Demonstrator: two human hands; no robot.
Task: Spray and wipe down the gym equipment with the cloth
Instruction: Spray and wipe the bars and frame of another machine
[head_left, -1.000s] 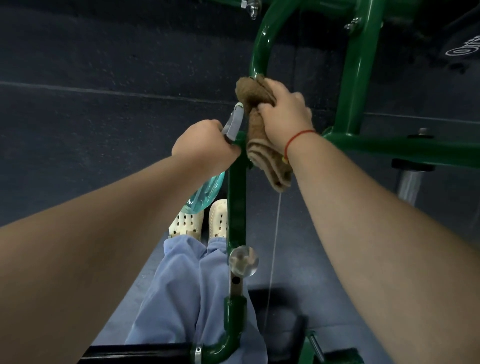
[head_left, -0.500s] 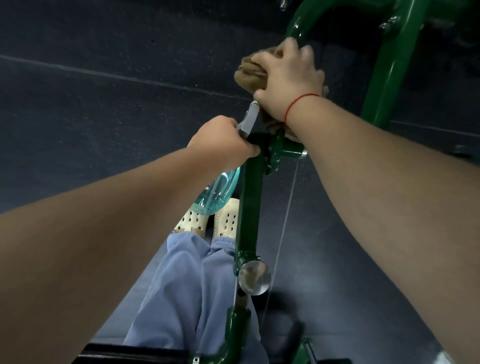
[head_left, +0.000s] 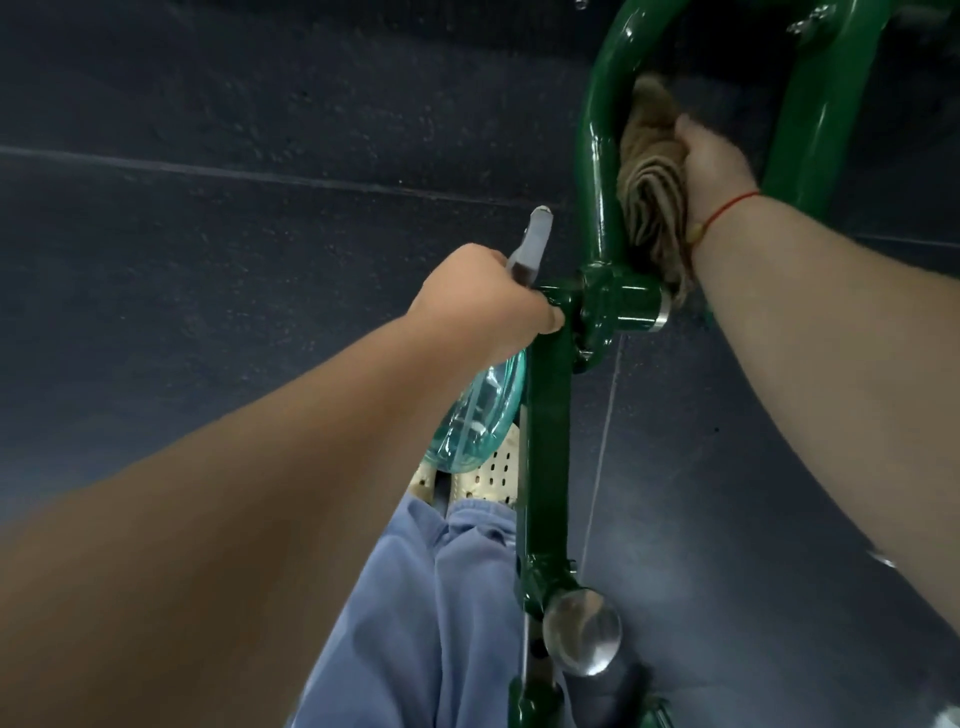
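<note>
The right hand (head_left: 711, 166) grips the bunched brown cloth (head_left: 649, 197) and presses it against the inner side of the curved green frame tube (head_left: 597, 156), between that tube and the straight green bar (head_left: 821, 104) to its right. Half a second ago the hand and cloth lay over the tube's front; now that front shows bare and glossy, and the cloth's tail hangs down to the pivot joint (head_left: 618, 306). A red string bracelet (head_left: 727, 205) circles the wrist.

The left hand (head_left: 483, 301) stays curled round the neck of the spray bottle (head_left: 478, 415), knuckles against the upright green post (head_left: 545, 441) just beside the joint (the grey nozzle (head_left: 535, 239) points up, as before). The bottle's clear teal body hangs below the hand, above cream perforated clogs (head_left: 493, 467) and blue trousers (head_left: 415, 597). A chrome knob (head_left: 582, 631) sits low on the post.
</note>
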